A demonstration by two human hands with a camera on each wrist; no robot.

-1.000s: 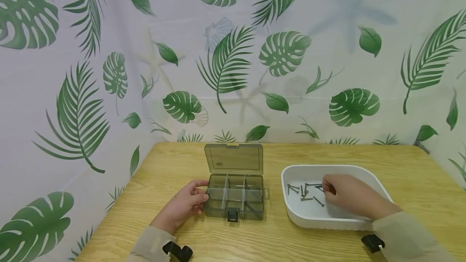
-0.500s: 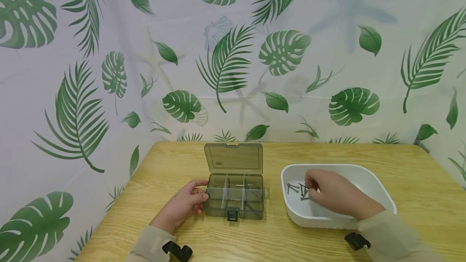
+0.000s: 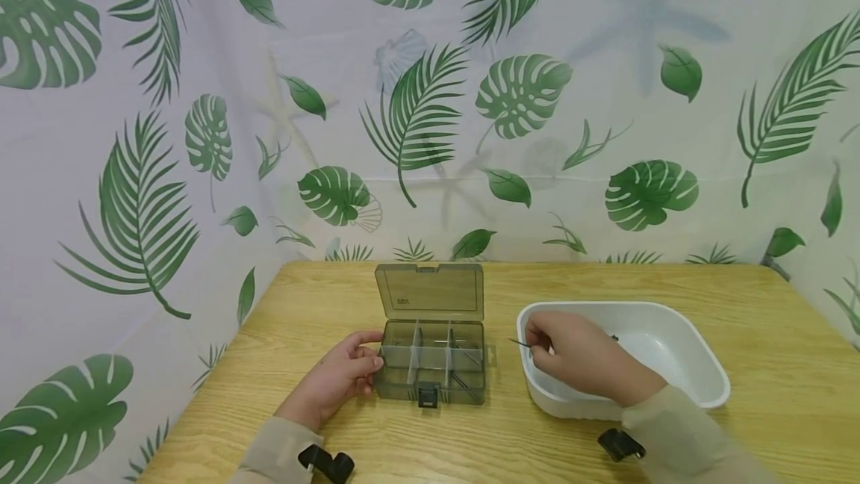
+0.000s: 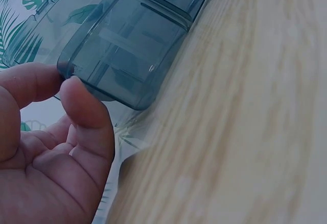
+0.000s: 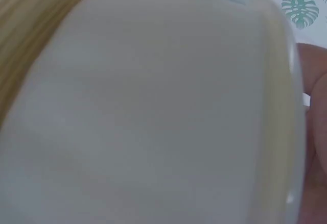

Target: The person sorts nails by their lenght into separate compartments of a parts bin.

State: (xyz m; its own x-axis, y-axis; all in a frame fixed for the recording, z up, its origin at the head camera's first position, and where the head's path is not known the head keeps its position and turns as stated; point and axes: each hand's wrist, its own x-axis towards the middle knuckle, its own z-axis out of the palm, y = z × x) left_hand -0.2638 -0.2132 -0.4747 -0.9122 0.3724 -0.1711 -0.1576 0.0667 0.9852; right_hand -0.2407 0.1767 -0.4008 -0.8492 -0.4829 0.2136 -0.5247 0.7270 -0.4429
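1. Your left hand [image 3: 346,372] grips the left side of the box [image 3: 399,390], thumb and forefinger almost together on its corner. With only that end held, a bump from the right could swivel the box on the table [image 3: 457,454].
2. The lid [image 3: 430,293] stands raised behind the compartments. A knock from behind might tip it forward over them.
3. Loose screws [image 3: 460,379], or nails, too small to tell which, lie in the right-hand compartments, front and back. A hard jolt could bounce one over a divider.
4. Between box and tray, the held screw [image 3: 519,342] juts past the tray's left rim, one end towards the box. If your pinch slackens, it could fall on the table and roll.
5. Your right hand [image 3: 571,353] is above the tray's left end, fingers nearly closed, pinching that screw; you cannot tell whether they hold a second.
6. In the tray [image 3: 672,342], one dark piece [image 3: 614,337] shows beyond your hand, which hides much of the floor, so others could be missed. Your right wrist mount [image 3: 621,444] hangs near the front wall and might snag it.
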